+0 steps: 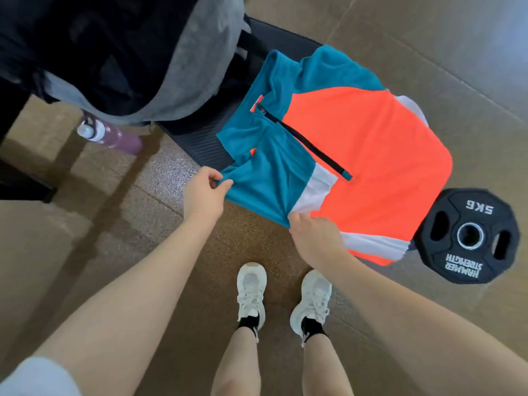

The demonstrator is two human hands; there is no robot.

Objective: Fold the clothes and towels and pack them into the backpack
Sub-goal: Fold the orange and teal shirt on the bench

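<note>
An orange, teal and white zip-neck shirt [371,155] lies spread over a black bench [200,135], its near edge hanging off. My left hand [204,192] pinches the end of the teal sleeve, which lies folded across the front. My right hand [313,238] pinches the same sleeve's near edge where it meets the white panel. A grey and black backpack [137,52] stands on the bench to the left, its dark opening facing up.
A black 5 kg weight plate [468,235] leans against the bench at the right. A purple water bottle [114,135] lies on the floor beneath the backpack. My white sneakers [283,298] stand on the brown floor just before the bench.
</note>
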